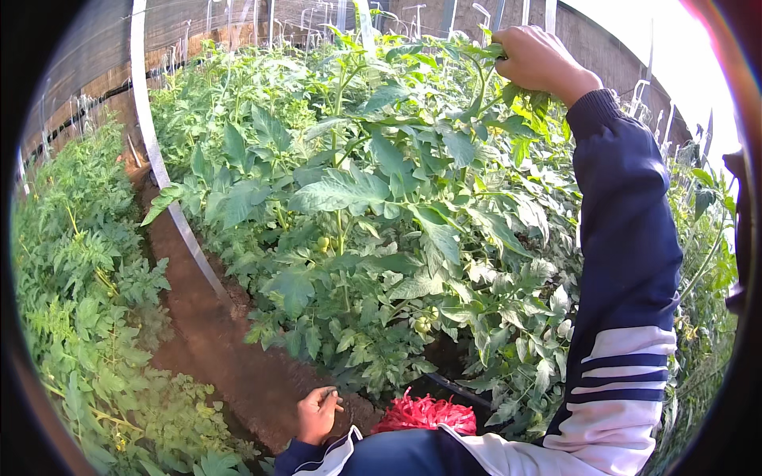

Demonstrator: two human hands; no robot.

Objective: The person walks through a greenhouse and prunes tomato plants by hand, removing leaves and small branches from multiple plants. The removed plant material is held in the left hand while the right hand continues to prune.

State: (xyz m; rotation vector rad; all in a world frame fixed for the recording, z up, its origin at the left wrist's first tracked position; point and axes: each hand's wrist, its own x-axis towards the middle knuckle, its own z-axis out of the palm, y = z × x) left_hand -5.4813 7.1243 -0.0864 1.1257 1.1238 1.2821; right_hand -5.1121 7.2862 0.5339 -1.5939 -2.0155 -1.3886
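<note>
My right hand point(530, 59) is raised at the top right, its fingers closed around a leafy tomato shoot point(489, 52). Leaves hang down below its palm, and the fingertips are partly hidden by foliage. Beneath it stand tall tomato plants point(351, 190) with broad green leaves. Small green tomatoes point(422, 324) hang low among them. My left hand point(317, 413) is low in front of my body, over the soil path, with its fingers curled together. Something small and dark may be at its fingertips, too small to make out. Close by is a bundle of red plastic strips point(430, 415) at my waist.
A brown soil path point(208, 333) runs between the plant rows, with another leafy row point(83, 285) on the left. A pale upright strap or post point(158, 160) crosses the path. White strings point(271, 24) hang at the back. A dark pipe point(458, 390) lies under the foliage.
</note>
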